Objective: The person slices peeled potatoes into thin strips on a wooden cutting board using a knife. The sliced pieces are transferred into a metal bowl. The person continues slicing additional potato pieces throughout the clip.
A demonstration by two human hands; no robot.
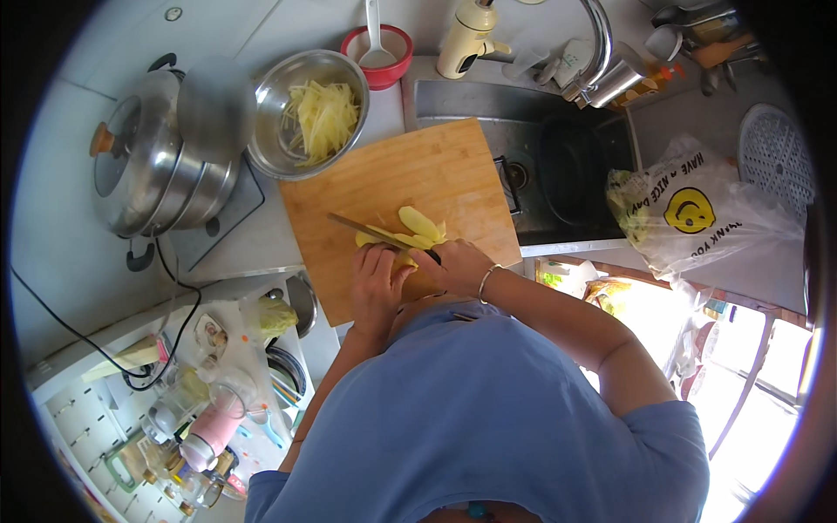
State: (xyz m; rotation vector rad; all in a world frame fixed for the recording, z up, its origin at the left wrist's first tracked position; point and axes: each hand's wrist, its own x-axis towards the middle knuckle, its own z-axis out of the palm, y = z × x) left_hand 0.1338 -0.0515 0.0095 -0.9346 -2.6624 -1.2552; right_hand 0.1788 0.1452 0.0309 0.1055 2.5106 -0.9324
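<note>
In the head view, the right hand (459, 268) has its fingers clamped on the black handle of a knife (366, 228). The blade lies across the pale yellow slices (417, 221), and its tip points to the upper left. The left hand (377, 283) is just beside the blade, at the near side of the slices. Its fingers are bent and close together; whether they grip a slice, I cannot tell. The slices lie on a wooden cutting board (392, 166), on its middle part, and one of them lies a little beyond the others.

Past the far left corner of the board there is a steel bowl (268, 113), in which thin yellow strips (321, 118) are heaped. Near it stands a red bowl (389, 77) with a white spoon (375, 30) inside. To the left is a steel pot (166, 192) with a lid. The sink (440, 98) is to the right of the board, and beyond it, on the surface (767, 253), lies a plastic bag (737, 209).
</note>
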